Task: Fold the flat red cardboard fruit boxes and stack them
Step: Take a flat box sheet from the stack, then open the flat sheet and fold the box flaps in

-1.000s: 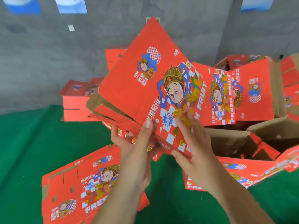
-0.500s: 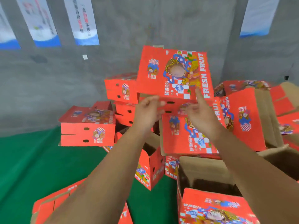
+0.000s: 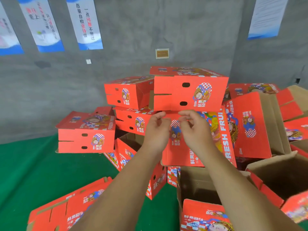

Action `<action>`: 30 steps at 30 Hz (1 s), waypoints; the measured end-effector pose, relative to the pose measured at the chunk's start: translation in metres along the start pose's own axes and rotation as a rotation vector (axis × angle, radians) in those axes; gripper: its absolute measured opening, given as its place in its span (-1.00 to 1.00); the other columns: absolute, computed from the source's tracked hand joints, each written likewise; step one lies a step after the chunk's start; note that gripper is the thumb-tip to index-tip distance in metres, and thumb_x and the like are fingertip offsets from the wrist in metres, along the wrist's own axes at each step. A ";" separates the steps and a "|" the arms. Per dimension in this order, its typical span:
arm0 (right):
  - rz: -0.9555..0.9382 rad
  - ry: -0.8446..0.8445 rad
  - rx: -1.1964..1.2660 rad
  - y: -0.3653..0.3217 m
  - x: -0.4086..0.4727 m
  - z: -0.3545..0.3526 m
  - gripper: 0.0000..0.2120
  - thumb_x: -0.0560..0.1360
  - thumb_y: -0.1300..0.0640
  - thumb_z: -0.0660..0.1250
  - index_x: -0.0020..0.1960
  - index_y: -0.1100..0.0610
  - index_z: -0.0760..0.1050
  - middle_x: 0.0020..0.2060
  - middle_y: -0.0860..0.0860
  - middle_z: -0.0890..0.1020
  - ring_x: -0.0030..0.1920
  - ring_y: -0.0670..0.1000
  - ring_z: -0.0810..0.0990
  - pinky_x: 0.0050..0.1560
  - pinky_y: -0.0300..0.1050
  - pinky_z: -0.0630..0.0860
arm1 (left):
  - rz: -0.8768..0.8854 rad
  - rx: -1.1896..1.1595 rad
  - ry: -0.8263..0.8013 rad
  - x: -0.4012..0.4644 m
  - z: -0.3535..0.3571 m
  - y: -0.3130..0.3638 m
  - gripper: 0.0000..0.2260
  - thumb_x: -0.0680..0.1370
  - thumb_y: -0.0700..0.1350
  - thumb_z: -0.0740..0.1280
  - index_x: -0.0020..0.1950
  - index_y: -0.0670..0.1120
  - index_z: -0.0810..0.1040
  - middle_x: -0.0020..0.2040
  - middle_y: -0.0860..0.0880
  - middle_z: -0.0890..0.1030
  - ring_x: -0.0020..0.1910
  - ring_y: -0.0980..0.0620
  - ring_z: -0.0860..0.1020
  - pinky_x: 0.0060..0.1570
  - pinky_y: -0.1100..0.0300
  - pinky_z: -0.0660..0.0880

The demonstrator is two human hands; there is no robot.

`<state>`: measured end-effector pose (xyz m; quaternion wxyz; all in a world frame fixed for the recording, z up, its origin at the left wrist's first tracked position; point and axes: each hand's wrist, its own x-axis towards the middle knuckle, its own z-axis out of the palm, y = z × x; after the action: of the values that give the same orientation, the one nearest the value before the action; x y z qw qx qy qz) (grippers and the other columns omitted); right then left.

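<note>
A folded red box [image 3: 190,90] sits at the top of the pile in the upper middle of the frame, its side with two oval holes and a slit facing the camera; it rests on an upright box [image 3: 208,140] printed "FRESH FRUIT" below it. Just under its lower edge, in the centre of the frame, both hands are raised; the left hand [image 3: 156,129] has its fingers loosely curled and holds nothing; the right hand [image 3: 194,127] is likewise loosely curled with thumb and fingers apart, gripping nothing; whether any fingertip touches the box edge I cannot tell.

To the left of the top box a second folded box [image 3: 126,92] lies on a third one [image 3: 133,122]; further left, in the middle left of the frame, another folded box [image 3: 86,132] stands on the green floor [image 3: 33,172]. A flat unfolded box [image 3: 66,210] lies at the lower left. Open boxes with brown insides [image 3: 200,184] fill the lower right, and more red boxes [image 3: 250,124] crowd the right edge. Behind, on the grey wall [image 3: 191,30], white and blue posters [image 3: 85,22] hang at the upper left and upper right.
</note>
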<state>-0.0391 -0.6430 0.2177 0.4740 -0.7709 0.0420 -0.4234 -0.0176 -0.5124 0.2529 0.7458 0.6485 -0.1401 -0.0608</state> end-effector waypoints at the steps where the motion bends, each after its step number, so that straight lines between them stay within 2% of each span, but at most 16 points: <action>1: 0.004 0.021 -0.002 0.000 -0.001 -0.002 -0.79 0.60 0.17 0.30 0.11 -0.10 0.60 -0.09 -0.34 0.64 -0.25 -0.23 0.64 -0.30 -0.47 0.42 | 0.013 0.007 -0.001 0.000 0.002 -0.002 -0.77 0.68 -0.15 0.30 0.34 -0.04 0.52 -0.02 0.05 0.57 -0.10 0.05 0.55 -0.04 0.18 0.55; 4: 0.026 0.026 -0.016 -0.001 -0.004 -0.005 -0.80 0.59 0.15 0.30 0.11 -0.10 0.60 -0.07 -0.33 0.64 -0.20 -0.21 0.65 -0.25 -0.42 0.45 | -0.003 -0.013 -0.037 -0.001 0.007 -0.006 -0.83 0.68 -0.17 0.28 0.25 -0.02 0.56 -0.02 0.04 0.60 -0.07 0.03 0.56 0.06 0.07 0.56; 7: 0.046 -0.051 -0.039 -0.001 -0.009 0.002 -0.76 0.52 0.09 0.25 0.13 -0.09 0.59 -0.05 -0.25 0.67 -0.10 -0.16 0.65 -0.10 -0.21 0.55 | -0.027 -0.066 -0.059 -0.002 0.011 -0.011 -0.84 0.68 -0.21 0.26 0.20 -0.06 0.57 0.01 -0.11 0.65 -0.10 0.01 0.59 0.12 -0.03 0.59; 9: 0.073 -0.093 -0.016 -0.002 -0.014 0.011 -0.69 0.47 0.10 0.22 0.15 -0.06 0.59 0.02 -0.18 0.67 -0.03 -0.10 0.66 -0.03 -0.04 0.62 | -0.041 -0.119 -0.065 -0.005 0.009 -0.016 -0.82 0.68 -0.24 0.25 0.26 -0.13 0.55 0.11 -0.24 0.67 -0.07 -0.01 0.63 0.04 0.05 0.60; 10: 0.083 -0.104 -0.006 -0.002 -0.018 0.016 -0.68 0.45 0.10 0.22 0.16 -0.07 0.58 0.03 -0.16 0.67 -0.02 -0.10 0.66 0.00 0.00 0.63 | -0.046 -0.143 -0.060 -0.006 0.005 -0.020 -0.81 0.68 -0.24 0.25 0.28 -0.15 0.53 0.16 -0.24 0.68 -0.04 -0.02 0.64 -0.01 0.11 0.60; 13: 0.114 -0.161 -0.015 0.001 -0.036 0.037 -0.68 0.47 0.14 0.23 0.16 -0.08 0.57 0.04 -0.14 0.66 0.01 -0.16 0.64 0.07 -0.04 0.61 | -0.074 -0.181 -0.009 -0.012 -0.017 -0.036 -0.82 0.68 -0.25 0.27 0.26 -0.15 0.55 0.09 -0.15 0.72 0.00 -0.02 0.69 -0.04 0.15 0.61; 16: 0.185 -0.279 -0.005 0.006 -0.061 0.069 -0.69 0.49 0.17 0.23 0.14 -0.13 0.55 0.00 -0.19 0.66 0.02 -0.18 0.64 0.06 -0.07 0.61 | -0.113 -0.179 0.057 -0.018 -0.052 -0.060 -0.86 0.68 -0.25 0.26 0.19 -0.14 0.56 -0.02 -0.10 0.72 -0.12 0.08 0.69 -0.11 0.20 0.62; 20: 0.273 -0.437 -0.048 0.019 -0.111 0.125 -0.67 0.53 0.22 0.27 0.20 -0.10 0.56 0.09 -0.16 0.63 0.05 -0.23 0.61 0.12 -0.21 0.54 | -0.220 -0.121 0.133 -0.030 -0.117 -0.112 -0.86 0.68 -0.23 0.26 0.19 -0.13 0.57 0.02 -0.12 0.72 -0.06 0.04 0.70 -0.02 0.11 0.62; 23: 0.366 -0.594 -0.118 0.035 -0.167 0.175 -0.67 0.55 0.22 0.31 0.27 -0.02 0.56 0.12 -0.12 0.61 0.12 -0.16 0.58 0.16 -0.25 0.47 | -0.339 -0.108 0.206 -0.053 -0.183 -0.162 -0.87 0.68 -0.22 0.26 0.13 -0.10 0.60 -0.07 -0.06 0.70 -0.13 0.05 0.67 -0.13 0.19 0.61; 26: 0.568 -0.758 -0.129 0.052 -0.228 0.225 -0.72 0.53 0.26 0.34 0.18 -0.01 0.56 0.00 -0.06 0.64 -0.06 -0.15 0.62 -0.04 -0.27 0.49 | -0.530 -0.069 0.340 -0.085 -0.265 -0.211 -0.92 0.67 -0.12 0.31 0.06 -0.04 0.60 -0.15 0.03 0.64 -0.14 0.00 0.59 -0.10 0.13 0.51; 27: 0.652 -0.809 -0.137 0.060 -0.247 0.239 -0.70 0.52 0.27 0.35 0.17 -0.04 0.54 -0.01 -0.07 0.65 -0.03 -0.12 0.65 -0.03 -0.22 0.50 | -0.586 -0.041 0.397 -0.095 -0.294 -0.227 -0.92 0.66 -0.09 0.33 0.07 -0.05 0.61 -0.14 0.03 0.64 -0.15 -0.01 0.58 -0.08 0.11 0.49; 28: 0.715 -0.845 -0.194 0.070 -0.265 0.252 -0.66 0.51 0.24 0.37 0.22 -0.06 0.52 0.05 -0.08 0.65 0.09 -0.05 0.66 0.02 -0.21 0.49 | -0.636 0.004 0.452 -0.106 -0.324 -0.241 -0.90 0.65 -0.09 0.34 0.09 -0.09 0.61 -0.12 0.00 0.64 -0.13 -0.03 0.57 -0.06 0.11 0.47; 30: 0.813 -0.884 -0.413 0.090 -0.297 0.267 -0.56 0.50 0.12 0.37 0.37 -0.06 0.44 0.18 -0.03 0.63 0.23 0.10 0.61 0.17 -0.16 0.50 | -0.719 0.138 0.543 -0.126 -0.382 -0.264 -0.82 0.65 -0.12 0.34 0.20 -0.16 0.62 0.06 -0.12 0.68 0.03 -0.10 0.61 0.00 0.10 0.46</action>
<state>-0.0134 -0.3682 -0.0843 0.4110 -0.8709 0.2125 0.1656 -0.0042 -0.1554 -0.0692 0.6420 0.6966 0.2908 -0.1342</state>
